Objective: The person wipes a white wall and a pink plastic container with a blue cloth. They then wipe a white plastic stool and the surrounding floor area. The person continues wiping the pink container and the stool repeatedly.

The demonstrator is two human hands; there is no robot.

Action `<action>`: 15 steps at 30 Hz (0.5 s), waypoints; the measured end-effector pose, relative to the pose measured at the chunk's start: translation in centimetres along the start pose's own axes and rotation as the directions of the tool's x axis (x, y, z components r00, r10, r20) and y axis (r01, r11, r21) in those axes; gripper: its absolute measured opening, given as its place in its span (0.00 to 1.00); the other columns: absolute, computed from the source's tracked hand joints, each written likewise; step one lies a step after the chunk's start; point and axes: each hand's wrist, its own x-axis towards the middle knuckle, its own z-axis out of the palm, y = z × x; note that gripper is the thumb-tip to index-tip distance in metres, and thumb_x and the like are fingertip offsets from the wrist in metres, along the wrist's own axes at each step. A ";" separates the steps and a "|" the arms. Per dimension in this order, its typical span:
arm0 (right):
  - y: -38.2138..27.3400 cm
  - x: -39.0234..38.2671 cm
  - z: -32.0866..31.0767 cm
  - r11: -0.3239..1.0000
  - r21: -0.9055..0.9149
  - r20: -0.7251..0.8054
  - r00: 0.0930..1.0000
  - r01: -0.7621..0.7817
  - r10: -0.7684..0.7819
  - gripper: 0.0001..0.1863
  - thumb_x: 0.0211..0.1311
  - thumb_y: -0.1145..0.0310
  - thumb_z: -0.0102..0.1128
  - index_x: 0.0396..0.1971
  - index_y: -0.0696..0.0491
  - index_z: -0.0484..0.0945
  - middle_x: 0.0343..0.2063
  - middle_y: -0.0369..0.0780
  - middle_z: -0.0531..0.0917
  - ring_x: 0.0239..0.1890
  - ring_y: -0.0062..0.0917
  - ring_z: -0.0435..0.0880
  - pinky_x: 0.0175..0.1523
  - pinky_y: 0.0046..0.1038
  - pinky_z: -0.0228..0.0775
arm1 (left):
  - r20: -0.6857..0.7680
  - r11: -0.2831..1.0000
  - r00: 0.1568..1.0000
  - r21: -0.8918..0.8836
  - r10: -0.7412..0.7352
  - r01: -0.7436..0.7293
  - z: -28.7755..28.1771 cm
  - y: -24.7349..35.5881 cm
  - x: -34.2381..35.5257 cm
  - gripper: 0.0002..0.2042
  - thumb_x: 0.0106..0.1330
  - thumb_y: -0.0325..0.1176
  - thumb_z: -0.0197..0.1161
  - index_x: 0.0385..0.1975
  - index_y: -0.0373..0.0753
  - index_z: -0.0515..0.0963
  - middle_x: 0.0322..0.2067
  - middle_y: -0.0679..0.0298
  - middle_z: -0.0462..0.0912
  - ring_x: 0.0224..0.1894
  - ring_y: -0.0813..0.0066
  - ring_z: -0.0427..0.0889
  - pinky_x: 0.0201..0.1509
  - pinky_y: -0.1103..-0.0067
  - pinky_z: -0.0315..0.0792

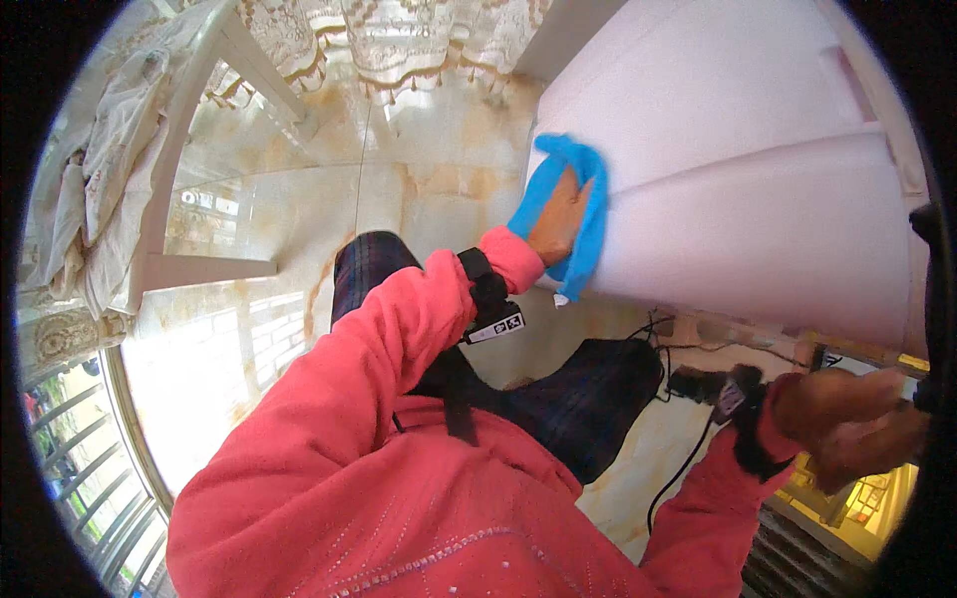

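Observation:
Resting on the pale pink-white surface (738,199), my left hand (558,219) presses a bright blue cloth (585,259), its fingers stretched along it and partly inside its folds. A small white tag shows at the cloth's lower end. At the far right, my right hand (847,424) has curled fingers beside the dark rim of the view; whatever they hold is hidden. Both wrists wear black straps with small devices, over pink sleeves.
A white chair (209,267) draped with sheer fabric stands left, below lace curtains (389,40). A barred opening (75,439) is at lower left. Black cables (678,468) run over the marble-patterned floor (439,179) beside my bent legs.

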 end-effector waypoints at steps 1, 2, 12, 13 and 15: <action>-1.2 0.1 -0.2 0.995 0.101 0.027 0.999 0.025 -0.028 0.11 0.64 0.67 0.59 0.30 0.61 0.80 0.36 0.49 0.84 0.39 0.37 0.85 0.45 0.35 0.78 | 0.015 0.993 0.999 -0.110 -0.047 0.049 0.2 2.9 1.7 0.33 0.72 0.48 0.46 0.64 0.23 0.52 0.65 0.36 0.53 0.69 0.45 0.53 0.72 0.67 0.48; -2.1 0.5 -0.2 0.953 0.296 0.127 0.987 0.057 -0.098 0.10 0.65 0.66 0.58 0.32 0.59 0.80 0.36 0.47 0.84 0.40 0.35 0.84 0.46 0.35 0.76 | 0.019 0.996 1.000 -0.091 -0.002 0.003 0.4 5.7 3.4 0.34 0.72 0.48 0.46 0.64 0.23 0.51 0.66 0.36 0.51 0.70 0.45 0.51 0.72 0.67 0.47; -5.8 3.2 0.0 0.927 0.319 0.694 0.715 -0.199 -0.085 0.11 0.64 0.59 0.58 0.36 0.50 0.80 0.38 0.33 0.84 0.44 0.22 0.82 0.60 0.31 0.58 | 0.069 0.963 0.961 0.009 0.267 -0.268 0.1 13.2 15.6 0.36 0.72 0.52 0.44 0.65 0.24 0.50 0.66 0.37 0.51 0.70 0.48 0.50 0.73 0.70 0.46; -5.7 3.2 0.0 0.926 0.325 0.687 0.721 -0.194 -0.090 0.11 0.64 0.58 0.58 0.36 0.50 0.80 0.38 0.33 0.84 0.44 0.22 0.82 0.60 0.31 0.58 | 0.063 0.946 0.952 0.110 0.301 -0.306 -0.4 11.9 16.1 0.35 0.72 0.52 0.44 0.65 0.25 0.53 0.65 0.37 0.54 0.69 0.48 0.54 0.71 0.69 0.50; -5.6 3.0 -0.1 0.927 0.321 0.692 0.717 -0.195 -0.089 0.10 0.63 0.58 0.58 0.34 0.50 0.80 0.38 0.33 0.84 0.44 0.22 0.82 0.60 0.31 0.58 | 0.039 0.918 0.947 0.236 0.318 -0.318 -0.9 9.4 16.5 0.31 0.71 0.50 0.45 0.61 0.27 0.57 0.60 0.36 0.60 0.64 0.46 0.61 0.67 0.67 0.56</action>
